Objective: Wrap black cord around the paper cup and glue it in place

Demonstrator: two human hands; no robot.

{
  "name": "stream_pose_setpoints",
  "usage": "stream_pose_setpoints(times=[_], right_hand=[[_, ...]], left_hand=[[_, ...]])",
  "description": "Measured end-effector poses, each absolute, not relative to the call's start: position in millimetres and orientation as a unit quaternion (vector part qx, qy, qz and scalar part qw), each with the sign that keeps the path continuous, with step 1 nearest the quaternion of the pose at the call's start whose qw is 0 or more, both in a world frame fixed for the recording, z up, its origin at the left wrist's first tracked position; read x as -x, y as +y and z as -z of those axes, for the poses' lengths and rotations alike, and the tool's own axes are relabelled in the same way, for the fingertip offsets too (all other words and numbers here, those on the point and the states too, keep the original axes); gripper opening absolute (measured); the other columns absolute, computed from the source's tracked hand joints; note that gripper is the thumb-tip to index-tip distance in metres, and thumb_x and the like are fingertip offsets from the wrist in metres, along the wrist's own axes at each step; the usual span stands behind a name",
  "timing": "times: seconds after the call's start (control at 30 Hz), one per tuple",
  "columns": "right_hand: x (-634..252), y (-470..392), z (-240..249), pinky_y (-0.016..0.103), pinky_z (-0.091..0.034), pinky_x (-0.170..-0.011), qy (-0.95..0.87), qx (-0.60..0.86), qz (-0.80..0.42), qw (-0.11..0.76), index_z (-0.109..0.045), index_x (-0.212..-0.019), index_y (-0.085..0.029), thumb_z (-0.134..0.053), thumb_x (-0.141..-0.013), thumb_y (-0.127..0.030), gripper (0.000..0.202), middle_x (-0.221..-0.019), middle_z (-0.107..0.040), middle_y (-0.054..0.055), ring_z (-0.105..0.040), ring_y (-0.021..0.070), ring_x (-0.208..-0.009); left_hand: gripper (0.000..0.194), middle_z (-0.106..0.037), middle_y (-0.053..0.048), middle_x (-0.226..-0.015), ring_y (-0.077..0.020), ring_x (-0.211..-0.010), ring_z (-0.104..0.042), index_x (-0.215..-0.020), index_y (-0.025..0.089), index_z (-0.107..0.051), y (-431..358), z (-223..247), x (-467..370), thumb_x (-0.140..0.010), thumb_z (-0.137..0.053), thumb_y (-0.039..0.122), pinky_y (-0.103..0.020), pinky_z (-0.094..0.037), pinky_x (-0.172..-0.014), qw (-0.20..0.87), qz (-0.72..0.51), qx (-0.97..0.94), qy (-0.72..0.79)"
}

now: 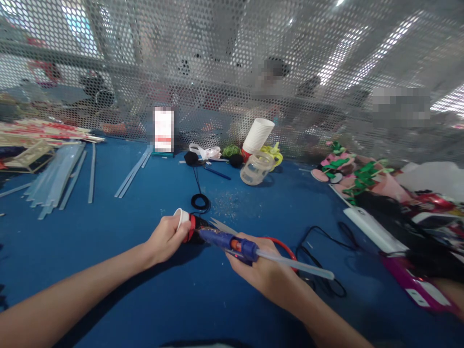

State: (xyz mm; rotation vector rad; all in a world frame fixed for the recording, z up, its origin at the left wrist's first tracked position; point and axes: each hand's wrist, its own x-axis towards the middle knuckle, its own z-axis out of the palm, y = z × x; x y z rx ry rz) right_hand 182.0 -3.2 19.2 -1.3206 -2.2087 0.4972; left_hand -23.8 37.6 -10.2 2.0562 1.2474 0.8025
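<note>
My left hand (166, 240) is closed round a white paper cup (180, 215) with a red and black covering (192, 228). The cup lies tilted, its open rim toward the upper left. In my right hand (259, 268) is a blue glue gun (221, 240) with a long clear glue stick (297, 264) out of its back. Its nozzle is at the black part of the cup; whether they touch, I cannot tell. Scissors (222, 225) with red handles also lie at my right hand, their blades toward the cup. Black cord (200, 201) is coiled just beyond the cup.
Glue sticks (58, 179) lie at the left, a phone (164, 129) stands at the back. Stacked paper cups (258, 136), a clear jar (256, 168) and yarn balls stand near the mesh screen. Artificial flowers (342, 169) and a purple-and-white power strip (416, 285) are at the right.
</note>
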Motion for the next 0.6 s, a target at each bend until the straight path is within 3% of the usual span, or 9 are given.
stream_pose_setpoints(times=[0.23,0.6], right_hand=[[-180.3,-2.7,-16.6,0.019,-0.036,-0.047,-0.810,0.482,-0.191,0.275,-0.044,-0.059,-0.019,-0.048,-0.069,-0.012,0.012,-0.053,-0.049,-0.004,-0.045,0.0082,-0.047],[-180.8,1.6,-17.4,0.020,-0.037,-0.046,-0.804,0.494,-0.163,0.289,-0.046,-0.059,-0.019,-0.048,-0.069,-0.016,0.010,-0.053,-0.050,-0.003,-0.048,0.0099,-0.046]], left_hand=[[0.034,-0.038,0.005,-0.049,-0.0073,-0.047,-0.034,-0.050,0.015,-0.041,38.1,10.7,24.5,-0.081,-0.027,0.023,-0.020,-0.026,-0.046,0.307,-0.310,-0.769,0.469],[0.033,-0.031,0.005,-0.048,-0.0075,-0.045,-0.029,-0.049,0.017,-0.032,38.0,10.1,23.3,-0.081,-0.025,0.023,-0.021,-0.024,-0.046,0.283,-0.303,-0.782,0.465]])
